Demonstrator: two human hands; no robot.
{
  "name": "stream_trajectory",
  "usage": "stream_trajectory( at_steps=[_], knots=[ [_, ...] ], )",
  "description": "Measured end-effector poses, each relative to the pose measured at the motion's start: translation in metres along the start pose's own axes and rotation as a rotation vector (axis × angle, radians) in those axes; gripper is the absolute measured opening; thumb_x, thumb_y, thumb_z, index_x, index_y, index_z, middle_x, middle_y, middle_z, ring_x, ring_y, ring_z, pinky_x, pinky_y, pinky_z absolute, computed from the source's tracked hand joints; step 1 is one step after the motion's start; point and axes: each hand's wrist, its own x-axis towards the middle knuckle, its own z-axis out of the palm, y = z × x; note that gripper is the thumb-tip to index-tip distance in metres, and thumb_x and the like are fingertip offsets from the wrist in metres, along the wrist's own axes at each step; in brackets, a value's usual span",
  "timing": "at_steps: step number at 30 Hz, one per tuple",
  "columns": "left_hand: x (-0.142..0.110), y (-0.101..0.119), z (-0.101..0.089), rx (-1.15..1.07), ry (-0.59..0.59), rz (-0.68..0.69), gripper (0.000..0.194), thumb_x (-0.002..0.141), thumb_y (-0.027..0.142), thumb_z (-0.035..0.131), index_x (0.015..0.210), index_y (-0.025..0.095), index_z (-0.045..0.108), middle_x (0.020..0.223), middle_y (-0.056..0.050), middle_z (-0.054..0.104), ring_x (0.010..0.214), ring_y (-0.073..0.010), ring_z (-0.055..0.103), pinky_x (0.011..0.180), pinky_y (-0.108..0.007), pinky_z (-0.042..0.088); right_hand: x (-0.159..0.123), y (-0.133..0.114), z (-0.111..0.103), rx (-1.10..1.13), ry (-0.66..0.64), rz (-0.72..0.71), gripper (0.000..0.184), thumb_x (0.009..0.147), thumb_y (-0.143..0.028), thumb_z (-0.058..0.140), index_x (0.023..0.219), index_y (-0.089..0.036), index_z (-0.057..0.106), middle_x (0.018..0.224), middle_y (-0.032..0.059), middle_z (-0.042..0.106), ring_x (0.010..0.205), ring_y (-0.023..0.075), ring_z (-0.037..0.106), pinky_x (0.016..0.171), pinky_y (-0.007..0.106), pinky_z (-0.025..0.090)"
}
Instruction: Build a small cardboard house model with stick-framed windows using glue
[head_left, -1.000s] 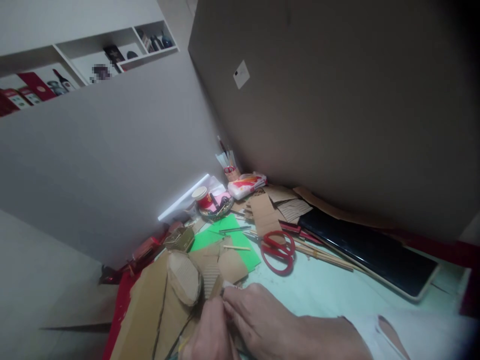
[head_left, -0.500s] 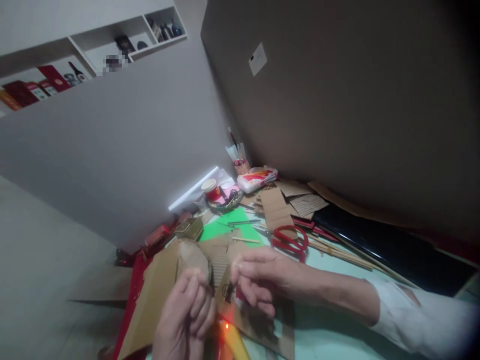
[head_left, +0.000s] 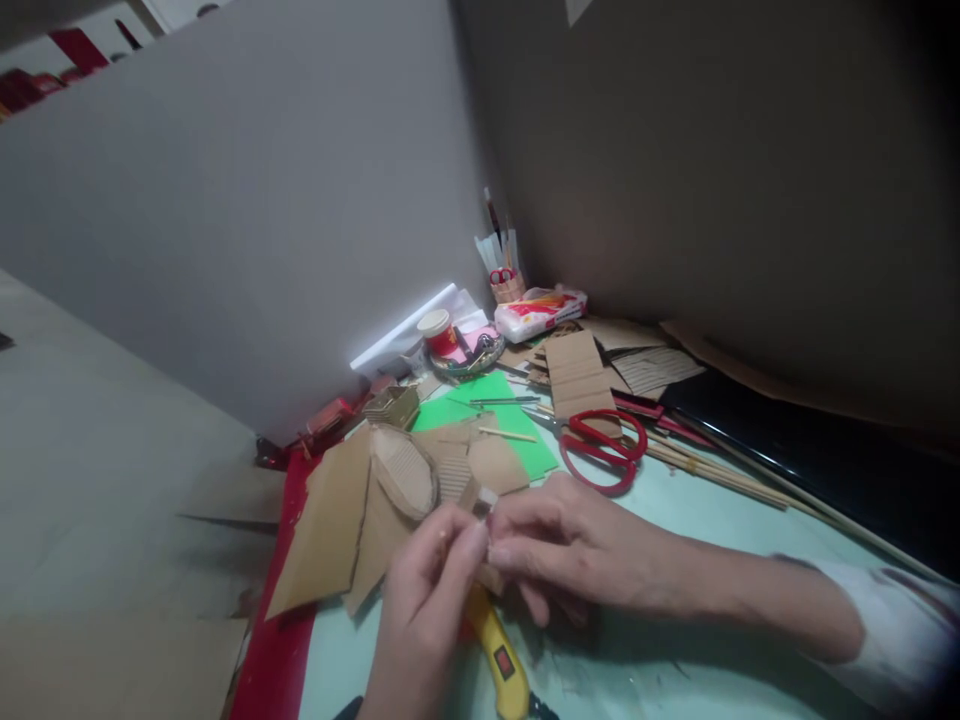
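My left hand and my right hand meet above the near part of the table, both closed in a pinch. Between their fingertips is a small pale and brown piece, mostly covered by the fingers and too blurred to name. Under the hands lies a yellow glue gun with a red switch, its front end hidden. Just beyond my left hand, an oval corrugated cardboard piece rests on larger cardboard sheets.
Red-handled scissors lie beyond my right hand, beside bamboo sticks. A green sheet, a small cardboard box, a red cup and a plastic packet stand farther back. A glossy black panel lies right.
My hands have come together at the fingertips; before, they were apart. The view has shifted, with table things sitting higher in it. The glue gun's glowing red light no longer shows.
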Motion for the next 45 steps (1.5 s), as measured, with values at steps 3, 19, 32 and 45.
stream_trajectory(
  at_steps=[3, 19, 32, 45],
  knots=[
    [-0.001, -0.002, -0.002, 0.079, 0.021, 0.029, 0.039, 0.089, 0.047, 0.074, 0.064, 0.019, 0.060, 0.059, 0.007, 0.037, 0.056, -0.0105, 0.028, 0.051, -0.025, 0.020, 0.000, 0.001, -0.002, -0.066, -0.001, -0.004, 0.025, 0.099, -0.029, 0.058, 0.078, -0.017, 0.061, 0.063, -0.0011, 0.065, 0.048, 0.0075, 0.052, 0.046, 0.016, 0.042],
    [0.004, 0.002, -0.005, 0.168, -0.189, -0.001, 0.035, 0.094, 0.045, 0.066, 0.072, 0.020, 0.071, 0.061, 0.004, 0.044, 0.055, -0.0117, 0.029, 0.051, -0.027, 0.022, 0.003, 0.000, -0.011, -0.140, 0.078, -0.136, 0.035, 0.103, -0.028, 0.046, 0.071, -0.018, 0.058, 0.064, -0.0016, 0.063, 0.052, 0.0095, 0.053, 0.052, 0.019, 0.044],
    [0.008, -0.015, -0.006, 0.297, -0.176, 0.046, 0.039, 0.097, 0.051, 0.058, 0.071, 0.022, 0.056, 0.064, 0.006, 0.043, 0.060, -0.0144, 0.037, 0.060, -0.028, 0.029, 0.005, 0.013, -0.002, -0.601, 0.199, -0.220, 0.017, 0.092, -0.017, 0.047, 0.076, -0.021, 0.046, 0.067, -0.0028, 0.051, 0.058, 0.0116, 0.042, 0.058, 0.026, 0.031],
    [0.007, -0.010, -0.003, 0.092, -0.124, -0.077, 0.045, 0.092, 0.060, 0.066, 0.075, 0.019, 0.060, 0.052, 0.009, 0.037, 0.052, -0.0095, 0.028, 0.052, -0.023, 0.020, 0.024, 0.005, -0.039, -0.877, 0.456, -0.081, 0.019, 0.105, -0.033, 0.064, 0.104, -0.015, 0.068, 0.092, 0.0012, 0.070, 0.079, 0.0170, 0.070, 0.076, 0.036, 0.060]
  ],
)
